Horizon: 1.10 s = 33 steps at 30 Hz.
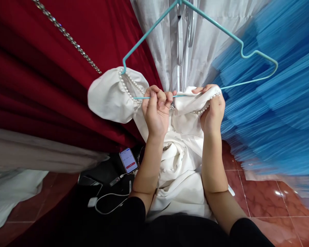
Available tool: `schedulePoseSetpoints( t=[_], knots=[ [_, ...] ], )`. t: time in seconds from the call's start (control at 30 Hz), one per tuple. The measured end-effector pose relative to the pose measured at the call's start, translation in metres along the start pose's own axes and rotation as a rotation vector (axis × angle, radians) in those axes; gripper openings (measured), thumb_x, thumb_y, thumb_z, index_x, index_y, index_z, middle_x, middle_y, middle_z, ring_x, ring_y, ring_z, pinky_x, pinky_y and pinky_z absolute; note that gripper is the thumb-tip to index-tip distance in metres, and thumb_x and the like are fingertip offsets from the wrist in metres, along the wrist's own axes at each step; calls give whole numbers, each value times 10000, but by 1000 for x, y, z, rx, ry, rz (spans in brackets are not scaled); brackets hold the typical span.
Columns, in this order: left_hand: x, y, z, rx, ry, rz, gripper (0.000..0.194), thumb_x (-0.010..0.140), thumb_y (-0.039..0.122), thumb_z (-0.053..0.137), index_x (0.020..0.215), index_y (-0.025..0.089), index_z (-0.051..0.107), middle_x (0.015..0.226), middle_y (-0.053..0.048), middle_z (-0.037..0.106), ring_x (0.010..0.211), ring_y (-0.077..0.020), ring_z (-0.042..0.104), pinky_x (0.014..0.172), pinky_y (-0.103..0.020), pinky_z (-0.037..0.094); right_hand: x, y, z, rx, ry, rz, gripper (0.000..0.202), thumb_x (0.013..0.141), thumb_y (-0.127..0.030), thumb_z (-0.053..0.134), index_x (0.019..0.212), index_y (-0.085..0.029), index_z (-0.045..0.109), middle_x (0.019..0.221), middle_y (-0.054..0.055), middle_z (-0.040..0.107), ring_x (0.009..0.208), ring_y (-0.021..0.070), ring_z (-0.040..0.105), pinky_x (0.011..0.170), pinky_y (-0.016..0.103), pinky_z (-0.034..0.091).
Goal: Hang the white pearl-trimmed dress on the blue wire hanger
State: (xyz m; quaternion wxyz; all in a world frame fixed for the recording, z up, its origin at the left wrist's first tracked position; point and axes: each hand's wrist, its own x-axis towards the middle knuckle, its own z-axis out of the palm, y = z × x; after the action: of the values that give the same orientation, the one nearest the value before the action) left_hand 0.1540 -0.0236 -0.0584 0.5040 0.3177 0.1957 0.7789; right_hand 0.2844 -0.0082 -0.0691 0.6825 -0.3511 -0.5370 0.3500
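Note:
A white dress (181, 154) with pearl trim hangs down in front of me and bunches over my lap. Its left puffed sleeve (113, 94) sits on one end of a turquoise hanger (213, 22). My left hand (157, 109) is closed round the hanger's bottom bar, near the dress neckline. My right hand (213, 111) grips the pearl-edged fabric of the other shoulder, with the thumb and fingers folded over it. That fabric lies around the hanger's bar, while the hanger's right end sticks out bare beyond it.
A dark red curtain-like cloth (79, 99) fills the left, with a glittering chain (67, 34) before it. Blue tulle (273, 103) hangs close on the right. A lit phone (128, 160) and a white cable (105, 197) lie low left, above red floor tiles (262, 193).

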Motion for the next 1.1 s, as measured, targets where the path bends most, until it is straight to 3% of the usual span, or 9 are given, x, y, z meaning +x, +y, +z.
schedulePoseSetpoints(
  t=[0.13,0.23,0.33,0.4,0.6,0.7,0.8,1.0,1.1],
  knots=[
    [3,3,-8,61,-8,108,121,968,271,509,858,235,545,605,47,257,621,-118,490,935,-345,563,4,-1,-32,-269,241,-98,62,872,-265,527,904,-212,517,887,15,552,809,121,565,789,296,482],
    [8,9,-13,47,-59,116,95,939,258,563,851,224,552,604,50,249,593,-115,459,864,-319,584,23,-7,-68,-395,477,-179,154,739,-97,557,803,-208,472,776,-12,455,668,94,446,673,269,406],
    [11,12,-15,38,-77,138,103,917,257,605,846,215,544,595,57,240,570,-108,439,811,-298,590,46,-27,-95,-496,575,-252,193,726,-73,545,695,-231,439,727,-7,410,627,91,368,646,275,366],
    [12,11,-15,38,-73,147,111,928,260,591,845,210,536,595,60,232,565,-104,438,802,-293,586,60,-46,-100,-522,565,-324,198,743,-87,545,670,-240,442,736,13,404,653,103,389,672,286,372],
    [11,8,-15,28,-55,140,99,940,230,549,846,200,537,599,59,237,576,-104,432,798,-301,585,80,-77,-60,-477,373,-507,197,723,-71,529,668,-238,440,758,31,381,654,95,330,619,274,277],
    [12,10,-17,60,-55,176,105,928,258,594,848,213,542,604,56,241,580,-109,442,812,-311,589,75,-69,-39,-541,197,-446,226,721,-35,517,674,-238,427,711,2,409,619,94,314,592,284,251],
    [12,13,-18,101,-62,206,125,930,285,613,847,222,543,606,53,247,583,-113,453,813,-318,592,67,-56,-30,-597,69,-317,231,766,-53,538,718,-238,409,736,-5,466,632,108,366,598,298,321],
    [12,10,-18,91,-69,186,118,942,288,588,856,221,542,608,53,238,585,-111,446,834,-314,587,66,-44,-31,-700,183,-366,129,859,-123,500,909,-239,524,929,41,580,791,127,517,669,275,421],
    [12,8,-17,72,-60,180,106,952,252,552,852,218,542,615,50,235,587,-113,442,829,-317,587,58,-50,-28,-688,139,-376,177,846,-99,542,961,-215,610,934,38,597,801,113,530,676,264,422]
  ],
)
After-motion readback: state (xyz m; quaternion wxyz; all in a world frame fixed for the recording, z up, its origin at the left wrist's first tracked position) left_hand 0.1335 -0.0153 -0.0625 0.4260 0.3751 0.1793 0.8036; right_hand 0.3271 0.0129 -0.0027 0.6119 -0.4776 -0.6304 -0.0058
